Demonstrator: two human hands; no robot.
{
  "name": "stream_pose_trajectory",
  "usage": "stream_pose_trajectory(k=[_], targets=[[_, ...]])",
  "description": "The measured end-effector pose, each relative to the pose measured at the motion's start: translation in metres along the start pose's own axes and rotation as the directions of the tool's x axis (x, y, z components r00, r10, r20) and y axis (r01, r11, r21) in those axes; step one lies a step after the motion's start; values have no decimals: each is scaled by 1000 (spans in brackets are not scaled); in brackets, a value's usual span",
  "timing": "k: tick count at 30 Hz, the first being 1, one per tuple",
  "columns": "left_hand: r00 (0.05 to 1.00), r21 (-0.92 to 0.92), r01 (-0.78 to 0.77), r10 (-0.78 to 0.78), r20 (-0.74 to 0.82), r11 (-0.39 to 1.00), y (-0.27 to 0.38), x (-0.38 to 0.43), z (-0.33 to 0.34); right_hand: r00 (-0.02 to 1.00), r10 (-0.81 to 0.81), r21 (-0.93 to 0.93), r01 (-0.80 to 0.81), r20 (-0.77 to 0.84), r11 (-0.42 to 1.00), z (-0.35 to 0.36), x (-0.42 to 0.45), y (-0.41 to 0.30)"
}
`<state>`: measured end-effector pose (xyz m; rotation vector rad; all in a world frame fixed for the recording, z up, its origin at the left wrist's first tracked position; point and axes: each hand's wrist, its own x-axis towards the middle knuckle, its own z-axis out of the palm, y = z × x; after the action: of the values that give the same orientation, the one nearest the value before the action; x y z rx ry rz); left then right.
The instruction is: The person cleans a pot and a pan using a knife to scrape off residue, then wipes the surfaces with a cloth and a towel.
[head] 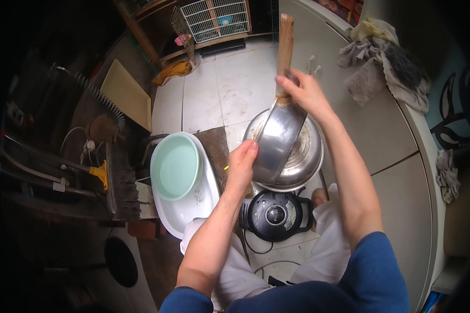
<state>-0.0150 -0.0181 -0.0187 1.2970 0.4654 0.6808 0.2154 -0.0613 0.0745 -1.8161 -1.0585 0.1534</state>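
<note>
A shiny metal pan with a wooden handle is held up, tilted on its side, the handle pointing away from me. My left hand grips its near left rim. Close to where handle and pan join is my right hand, with a small dark item between its fingers and thumb; what it is I cannot tell. Beneath the pan is a round metal basin or lid with a ringed centre. A black round electric appliance with a side handle lies nearer my knees.
On the left, a pale green basin rests in a white oval tub. Further left are a broom head and a coiled metal spring hose. Cabinet doors with hanging rags flank the right. A wire cage stands ahead.
</note>
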Motion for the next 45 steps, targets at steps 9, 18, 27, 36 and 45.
stream_pose_trajectory(k=[9, 18, 27, 36, 45], targets=[[998, -5, -40, 39, -39, 999, -3, 3, 1, 999, 31, 33, -32, 34, 999, -24, -45, -3], [997, -45, -61, 58, -58, 997, -1, 5, 6, 898, -388, -570, 432, 205, 699, 5, -90, -38], [991, -35, -94, 90, -95, 995, -8, 8, 7, 837, -477, -657, 522, 269, 544, 13, -88, -40], [997, 42, -59, 61, -49, 997, -17, 11, 0, 833, -477, -683, 522, 279, 512, 13, -82, -42], [995, 55, -77, 80, -52, 995, -12, 9, 2, 822, -483, -665, 545, 302, 511, 12, -86, -43]])
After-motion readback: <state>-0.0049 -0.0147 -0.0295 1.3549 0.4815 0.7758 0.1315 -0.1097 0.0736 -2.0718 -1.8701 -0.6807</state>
